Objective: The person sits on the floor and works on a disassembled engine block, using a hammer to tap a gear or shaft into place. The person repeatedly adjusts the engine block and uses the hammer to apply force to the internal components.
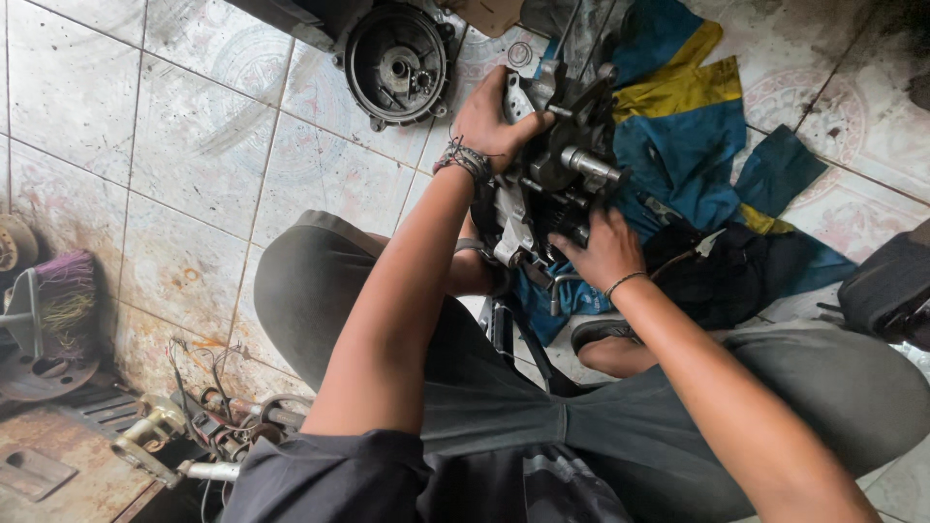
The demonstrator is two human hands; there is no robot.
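A greasy grey engine block [562, 165] with a protruding metal shaft stands on a blue and yellow cloth [683, 121] on the tiled floor, between my knees. My left hand [491, 121], with braided bands on the wrist, grips the block's far left edge. My right hand [601, 250] holds its near right side, fingers curled against the dark casing. Both of my arms reach forward over my grey trousers.
A round black engine cover [397, 63] lies on the tiles beyond the block. Wires and metal tubes [208, 426] clutter the lower left near a rusty plate [39, 373]. A black bag [886, 291] sits at the right edge.
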